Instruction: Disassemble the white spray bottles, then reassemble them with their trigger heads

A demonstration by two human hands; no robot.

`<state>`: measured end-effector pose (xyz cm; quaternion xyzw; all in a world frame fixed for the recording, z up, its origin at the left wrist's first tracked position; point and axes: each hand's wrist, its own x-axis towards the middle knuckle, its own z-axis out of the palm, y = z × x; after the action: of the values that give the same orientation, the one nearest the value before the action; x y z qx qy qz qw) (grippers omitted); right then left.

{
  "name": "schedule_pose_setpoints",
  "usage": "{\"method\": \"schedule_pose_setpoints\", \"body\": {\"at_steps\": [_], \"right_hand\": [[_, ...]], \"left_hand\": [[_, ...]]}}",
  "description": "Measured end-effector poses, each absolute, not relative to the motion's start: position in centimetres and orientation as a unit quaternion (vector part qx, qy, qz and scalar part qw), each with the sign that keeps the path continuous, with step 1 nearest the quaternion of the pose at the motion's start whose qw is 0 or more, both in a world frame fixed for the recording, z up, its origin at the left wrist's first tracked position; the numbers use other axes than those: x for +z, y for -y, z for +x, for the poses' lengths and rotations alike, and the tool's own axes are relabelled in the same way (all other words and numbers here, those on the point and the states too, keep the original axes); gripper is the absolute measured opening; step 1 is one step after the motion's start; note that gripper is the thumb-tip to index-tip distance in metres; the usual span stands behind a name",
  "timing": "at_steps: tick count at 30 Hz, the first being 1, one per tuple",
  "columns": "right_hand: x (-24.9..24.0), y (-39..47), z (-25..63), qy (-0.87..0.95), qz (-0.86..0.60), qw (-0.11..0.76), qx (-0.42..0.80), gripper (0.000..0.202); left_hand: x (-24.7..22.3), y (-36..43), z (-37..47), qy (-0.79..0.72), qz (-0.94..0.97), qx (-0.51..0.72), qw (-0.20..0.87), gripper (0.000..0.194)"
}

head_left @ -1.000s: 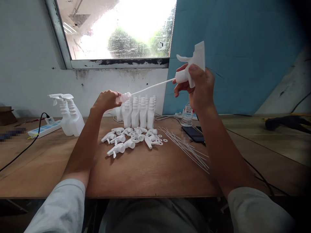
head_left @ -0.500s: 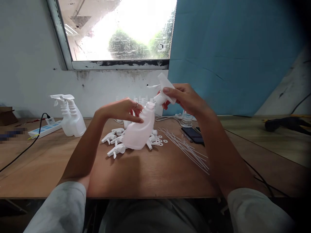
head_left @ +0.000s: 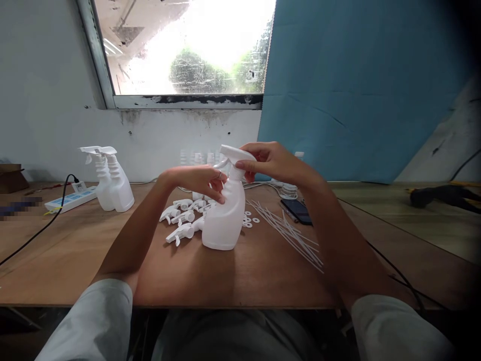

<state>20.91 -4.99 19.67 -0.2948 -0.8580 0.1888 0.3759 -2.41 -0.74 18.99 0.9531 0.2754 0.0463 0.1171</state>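
A translucent white spray bottle (head_left: 224, 220) stands nearly upright in front of me, its base at or just above the table. My left hand (head_left: 201, 181) is closed around the bottle's ribbed neck, thumb on the near side. A white trigger sprayer head (head_left: 237, 154) sits on the bottle's mouth, nozzle pointing left. My right hand (head_left: 265, 158) grips this head from the right, fingers and thumb around its back. Whether the collar is threaded on, I cannot tell. Several loose trigger heads (head_left: 183, 230) lie left of the bottle, and white ring washers (head_left: 248, 220) lie to its right.
Thin white tubes (head_left: 289, 235) are spread on the wooden table (head_left: 169, 278) at right, near a dark phone (head_left: 296, 210). Two assembled spray bottles (head_left: 114, 183) stand at left beside a power strip (head_left: 71, 199). More bottles (head_left: 198, 158) stand at the back, below the window.
The trigger head has come down from above right onto the bottle's mouth and turned level. The bottle has gone from tilted to nearly upright, lower and slightly right.
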Motion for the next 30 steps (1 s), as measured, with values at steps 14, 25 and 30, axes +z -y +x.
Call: {"method": "schedule_pose_setpoints", "body": {"at_steps": [14,25,30], "right_hand": [[18.7,4.6,18.9,0.859,-0.262,0.384,0.213,0.031],[17.2,1.2,19.3,0.856,-0.189,0.277,0.392,0.038],[16.5,0.6,19.3,0.829,-0.128,0.26,0.479,0.034]], "left_hand": [[20.3,3.1,-3.9,-0.224,0.882,0.411,0.052,0.031],[20.3,3.1,-4.4,-0.232,0.882,0.408,0.041,0.024],[20.4,3.4,-4.2,-0.242,0.885,0.395,0.037,0.024]]}}
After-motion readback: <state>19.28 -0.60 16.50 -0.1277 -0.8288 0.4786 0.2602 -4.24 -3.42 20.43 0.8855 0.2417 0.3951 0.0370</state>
